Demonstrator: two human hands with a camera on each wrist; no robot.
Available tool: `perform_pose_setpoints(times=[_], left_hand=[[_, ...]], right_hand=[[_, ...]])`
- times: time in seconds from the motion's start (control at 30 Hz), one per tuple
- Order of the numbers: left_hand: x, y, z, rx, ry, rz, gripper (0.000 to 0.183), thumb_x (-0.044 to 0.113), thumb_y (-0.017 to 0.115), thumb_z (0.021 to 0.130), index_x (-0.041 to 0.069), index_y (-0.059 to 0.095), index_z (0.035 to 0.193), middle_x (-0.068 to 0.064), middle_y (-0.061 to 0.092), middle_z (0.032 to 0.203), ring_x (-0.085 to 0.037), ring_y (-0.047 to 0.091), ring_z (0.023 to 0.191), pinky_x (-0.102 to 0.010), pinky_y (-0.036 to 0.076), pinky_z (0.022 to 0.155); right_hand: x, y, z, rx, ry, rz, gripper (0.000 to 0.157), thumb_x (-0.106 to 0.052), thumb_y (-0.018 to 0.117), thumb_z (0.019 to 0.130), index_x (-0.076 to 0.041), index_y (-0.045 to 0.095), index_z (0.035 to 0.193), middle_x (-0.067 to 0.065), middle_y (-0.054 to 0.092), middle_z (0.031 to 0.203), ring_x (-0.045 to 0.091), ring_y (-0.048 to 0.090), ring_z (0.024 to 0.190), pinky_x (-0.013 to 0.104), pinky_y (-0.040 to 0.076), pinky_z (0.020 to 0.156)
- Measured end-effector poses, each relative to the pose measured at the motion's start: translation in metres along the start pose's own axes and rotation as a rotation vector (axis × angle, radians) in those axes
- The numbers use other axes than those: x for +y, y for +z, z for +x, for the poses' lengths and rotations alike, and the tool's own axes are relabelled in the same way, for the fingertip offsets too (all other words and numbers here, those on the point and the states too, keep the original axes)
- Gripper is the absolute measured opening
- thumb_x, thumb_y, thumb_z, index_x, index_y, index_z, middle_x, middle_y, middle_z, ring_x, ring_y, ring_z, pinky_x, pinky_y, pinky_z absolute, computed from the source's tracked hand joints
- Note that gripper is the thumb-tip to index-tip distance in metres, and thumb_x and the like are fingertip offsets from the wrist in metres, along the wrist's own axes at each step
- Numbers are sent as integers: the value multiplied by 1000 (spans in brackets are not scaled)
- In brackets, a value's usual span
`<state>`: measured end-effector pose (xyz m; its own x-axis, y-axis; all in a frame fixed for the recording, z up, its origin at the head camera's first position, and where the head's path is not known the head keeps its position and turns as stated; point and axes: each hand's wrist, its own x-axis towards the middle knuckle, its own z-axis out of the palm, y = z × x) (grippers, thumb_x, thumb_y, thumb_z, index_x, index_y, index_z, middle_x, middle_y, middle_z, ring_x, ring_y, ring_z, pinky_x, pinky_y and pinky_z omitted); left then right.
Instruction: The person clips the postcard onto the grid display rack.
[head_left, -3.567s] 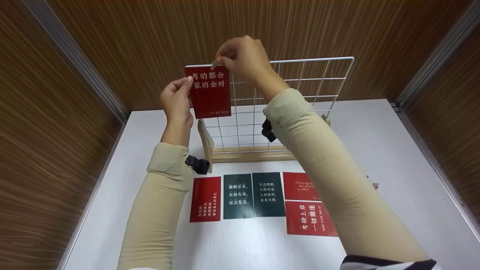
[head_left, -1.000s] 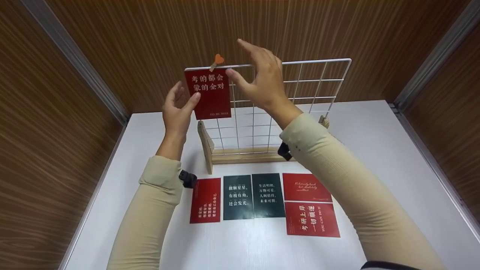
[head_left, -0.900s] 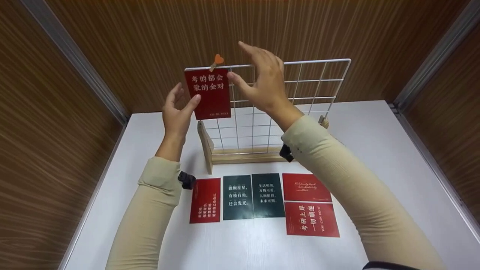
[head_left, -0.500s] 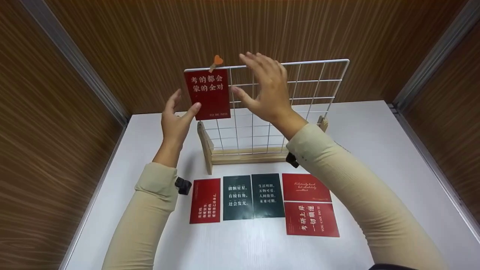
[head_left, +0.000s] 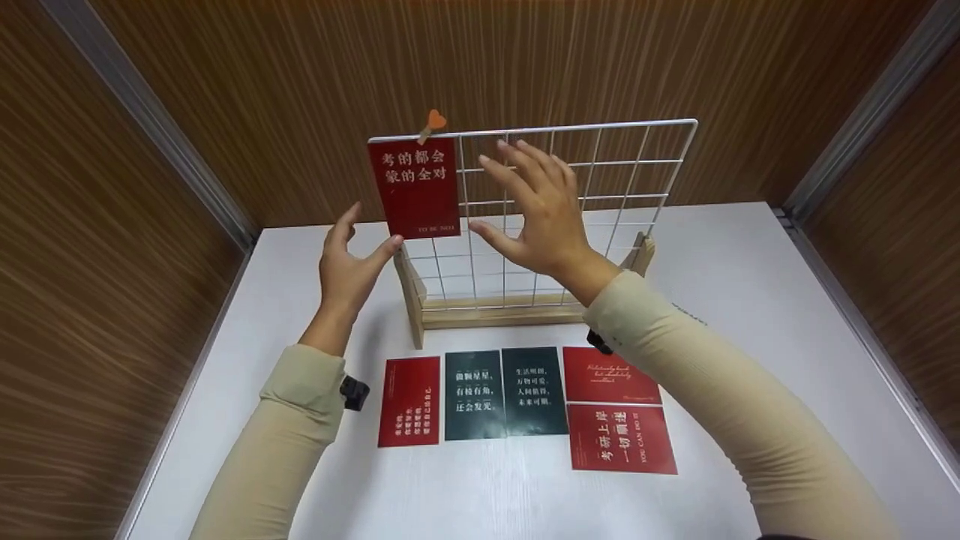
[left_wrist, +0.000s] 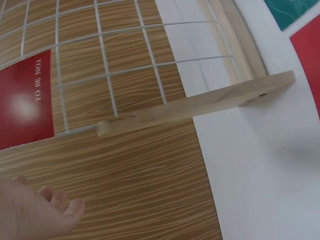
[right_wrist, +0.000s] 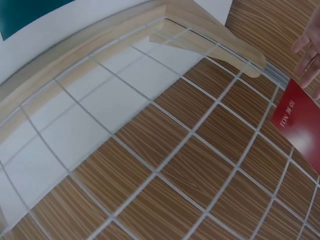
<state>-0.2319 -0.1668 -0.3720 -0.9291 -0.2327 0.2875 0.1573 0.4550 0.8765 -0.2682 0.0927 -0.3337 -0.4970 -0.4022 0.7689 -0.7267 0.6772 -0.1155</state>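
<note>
A red card (head_left: 420, 199) with white lettering hangs at the upper left corner of a white wire grid (head_left: 559, 201). A small wooden clothespin (head_left: 432, 126) with an orange heart pins its top edge to the grid's top bar. My left hand (head_left: 349, 262) is held off the card's lower left, fingers spread, holding nothing. To the card's right, my right hand (head_left: 544, 210) hovers before the grid with fingers spread and nothing in it. The left wrist view catches part of the left hand (left_wrist: 42, 210) beside the card (left_wrist: 27, 102). The right wrist view shows grid and card (right_wrist: 300, 125).
A wooden stand (head_left: 495, 311) carries the grid. On the white table (head_left: 465, 495) before it lie a red card (head_left: 410, 401), two dark green cards (head_left: 474, 395), and two more red cards (head_left: 622, 439) partly near the right sleeve. Small items, mostly hidden, lie beyond that sleeve (head_left: 690, 315).
Earlier my right hand pinched the clothespin at the card's top while my left held the card's edge. Both hands have let go and moved downward; the card stays hanging.
</note>
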Motion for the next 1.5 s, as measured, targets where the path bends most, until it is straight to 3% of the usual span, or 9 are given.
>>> perform_pose_setpoints(times=[0.73,0.97,1.5], left_hand=[[-31,-3,-22,-98,-3,105,80,30,77,80,7,37,145,-13,36,147,-32,31,134,-51,29,106],[-49,-5,-31,-150,-70,149,81,33,76,81,9,35,147,-13,35,148,-32,29,136,-52,29,106],[-91,2,-57,-289,-224,204,87,31,77,80,8,28,149,-19,31,149,-37,28,136,-53,32,104]], right_hand=[[13,-5,-54,-73,66,55,72,-54,63,83,-17,44,141,10,39,146,29,30,134,54,18,106],[22,-8,-75,-99,77,41,72,-53,64,83,-17,43,142,10,39,146,31,31,133,53,20,105],[40,-17,-135,-212,215,53,74,-47,69,82,-19,41,144,10,40,144,28,33,132,53,20,105]])
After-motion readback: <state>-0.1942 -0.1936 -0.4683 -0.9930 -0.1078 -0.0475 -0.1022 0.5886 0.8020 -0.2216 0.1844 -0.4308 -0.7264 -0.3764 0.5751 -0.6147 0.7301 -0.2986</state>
